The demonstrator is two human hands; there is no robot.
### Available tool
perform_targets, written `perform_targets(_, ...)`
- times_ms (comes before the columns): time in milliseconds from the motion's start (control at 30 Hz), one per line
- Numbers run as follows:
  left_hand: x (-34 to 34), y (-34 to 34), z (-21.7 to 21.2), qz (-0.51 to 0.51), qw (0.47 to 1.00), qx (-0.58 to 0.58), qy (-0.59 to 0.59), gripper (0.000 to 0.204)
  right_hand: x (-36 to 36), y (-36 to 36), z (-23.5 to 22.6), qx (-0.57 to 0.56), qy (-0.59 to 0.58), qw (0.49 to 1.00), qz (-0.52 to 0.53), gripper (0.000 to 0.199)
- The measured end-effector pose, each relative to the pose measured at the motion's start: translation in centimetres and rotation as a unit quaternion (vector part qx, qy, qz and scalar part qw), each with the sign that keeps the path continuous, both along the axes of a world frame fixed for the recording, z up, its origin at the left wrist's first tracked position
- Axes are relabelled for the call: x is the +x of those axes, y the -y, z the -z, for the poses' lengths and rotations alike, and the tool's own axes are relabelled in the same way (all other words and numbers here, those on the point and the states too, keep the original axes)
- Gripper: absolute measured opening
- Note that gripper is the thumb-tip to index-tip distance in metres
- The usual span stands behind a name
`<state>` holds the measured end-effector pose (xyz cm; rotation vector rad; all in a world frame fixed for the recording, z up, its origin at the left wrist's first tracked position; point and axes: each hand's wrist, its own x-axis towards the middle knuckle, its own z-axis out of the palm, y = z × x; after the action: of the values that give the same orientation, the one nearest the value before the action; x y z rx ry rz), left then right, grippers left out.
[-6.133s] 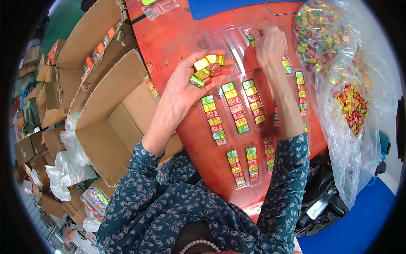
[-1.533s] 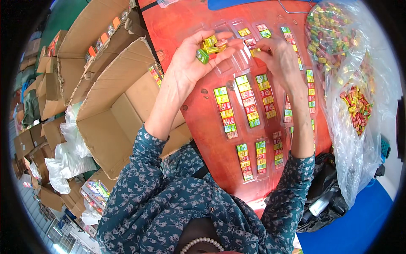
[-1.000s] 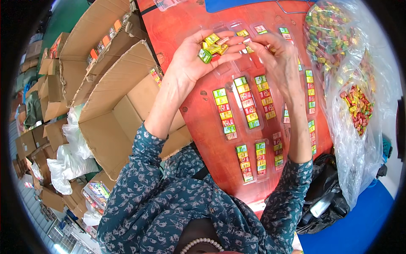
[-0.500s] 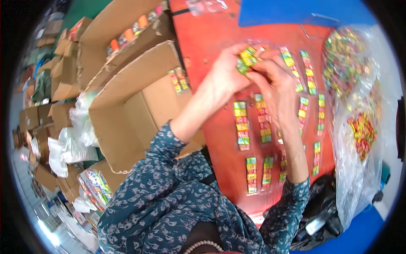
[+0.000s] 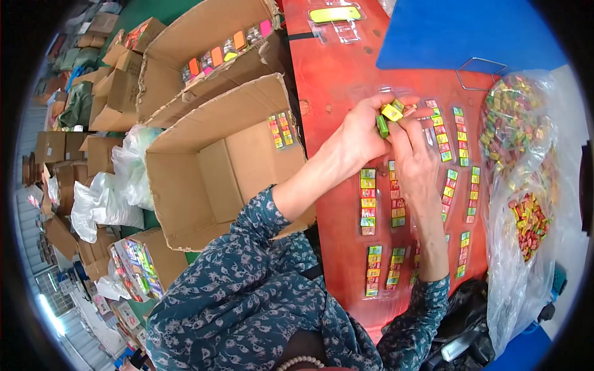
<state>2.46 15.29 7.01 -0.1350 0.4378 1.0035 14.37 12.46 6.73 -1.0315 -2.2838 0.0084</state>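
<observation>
Above the red table (image 5: 334, 247), my left hand (image 5: 364, 128) is closed around a few small wrapped candies (image 5: 392, 112), yellow and green ones showing. My right hand (image 5: 416, 161) reaches in beside it, its fingertips at the candies; a pinkish candy seems to lie by its fingers. How firmly the right fingers pinch one is partly hidden. Around and below the hands lie clear narrow plastic trays, each holding a row of red, yellow and green candies, such as the candy row (image 5: 368, 201) at the left and another candy row (image 5: 461, 136) at the right.
A big clear bag (image 5: 495, 247) of loose candies sits along the right edge. To the left stands an open cardboard box (image 5: 179, 185) with two candy rows inside; a second box (image 5: 154, 80) behind holds colourful packs. A blue board (image 5: 458, 37) covers the far right.
My view has shifted, so the table and boxes sit lower and further right. Both hands stay together at the candies, and the right fingers have spread a little over them.
</observation>
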Motion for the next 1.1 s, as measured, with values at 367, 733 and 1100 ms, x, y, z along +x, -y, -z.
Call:
perform_targets(367,2.9,-1.5,2.9,0.005,0.998,0.001,-0.069,0.039,3.7,-2.0,0.5,-0.144,-0.024,0.989,-0.007,0.025)
perform_targets(733,1.6,-3.8,3.9,-0.014,0.998,-0.048,-0.03,0.028,10.7,-3.7,0.9,-0.331,-0.333,0.86,0.2,0.023)
perform_targets(1100,2.5,-7.7,4.0,0.078,0.643,0.364,-0.669,0.022,8.7,-3.6,3.9,-0.265,-0.17,0.922,0.227,0.015)
